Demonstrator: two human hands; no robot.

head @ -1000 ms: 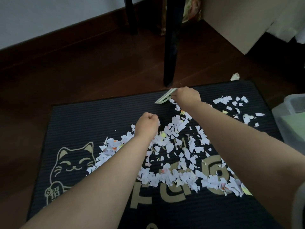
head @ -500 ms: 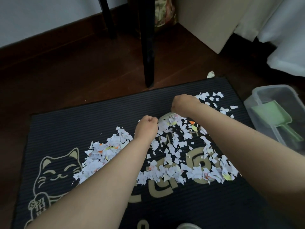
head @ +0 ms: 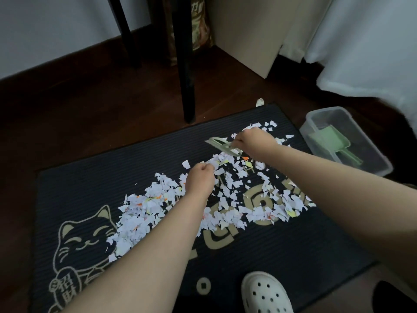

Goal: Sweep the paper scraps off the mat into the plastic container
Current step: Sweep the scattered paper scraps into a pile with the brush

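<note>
Head camera looks down on a dark mat (head: pixel 90 172) printed with a lucky cat, laid on a wooden floor (head: pixel 79 109); white paper scraps (head: pixel 144 213), a few orange and yellow, lie strewn in a broad band across its middle, none visibly in the plastic container (head: pixel 363 143); that clear tub sits on the floor just off the mat's far right corner, with a green scoop (head: pixel 331 141) lying inside it. The right hand (head: pixel 255 141) reaches to the far side of the pile, its fingers gripping a pale green flat tool (head: pixel 222 145) that points left above the scraps; the left hand (head: pixel 199 178) rests among the scraps with its fingers curled into a fist, nothing visibly held. One stray scrap (head: pixel 260 102) lies on the floor beyond the mat's far edge; a black furniture leg (head: pixel 186 64) stands nearby; a white clog (head: pixel 264 292) rests on the mat's near edge.
</note>
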